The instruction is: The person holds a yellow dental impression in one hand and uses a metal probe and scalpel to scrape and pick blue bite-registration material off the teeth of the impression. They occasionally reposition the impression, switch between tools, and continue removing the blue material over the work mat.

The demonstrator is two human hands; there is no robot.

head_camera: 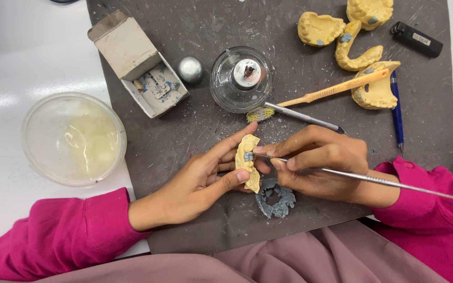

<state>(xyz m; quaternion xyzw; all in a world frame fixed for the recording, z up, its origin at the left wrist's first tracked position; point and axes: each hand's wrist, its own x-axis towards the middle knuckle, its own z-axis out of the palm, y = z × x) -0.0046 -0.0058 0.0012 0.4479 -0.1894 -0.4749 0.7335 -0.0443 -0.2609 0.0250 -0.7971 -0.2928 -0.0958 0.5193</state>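
Yellow plaster cast (249, 161) sits pinched in our left hand (200, 186); our right hand (318, 162) grips the metal tool (363, 178), which we should steady and press lightly on the grey wax (248, 156).

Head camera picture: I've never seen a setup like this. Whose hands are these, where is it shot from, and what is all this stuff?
One camera, worn on the person's head, looks down at their own hands over a dark mat. The left hand holds a yellow dental cast bearing a grey wax patch. The right hand holds a thin metal carving tool with its tip at that patch. Around them: a glass spirit lamp, an open cardboard box of wax pieces, a lidded plastic tub, more yellow casts, a toothbrush, a lighter.
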